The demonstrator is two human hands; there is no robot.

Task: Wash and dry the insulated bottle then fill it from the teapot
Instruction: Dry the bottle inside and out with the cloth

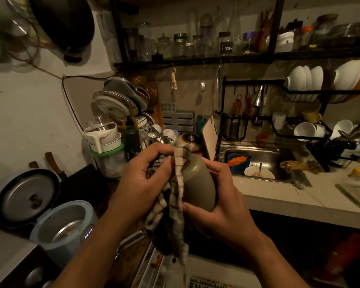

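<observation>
Two hands hold the work in mid-air. Left hand point(139, 183): fingers curled round a striped cloth point(178, 190), which drapes over the insulated bottle point(199, 183). The bottle is tilted, near the desk point(279, 197). Right hand point(220, 215): fingers wrapped round the bottle's lower body. Sink point(279, 156): farther right.

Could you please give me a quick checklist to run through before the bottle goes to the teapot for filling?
1. Right hand grips the insulated bottle firmly: ok.
2. Left hand holds the striped cloth against the bottle: ok.
3. Bottle fully dry: cannot tell.
4. Bottle upright for filling: not ok, it is tilted.
5. Sight of the teapot: cannot tell in this cluttered view.
</observation>
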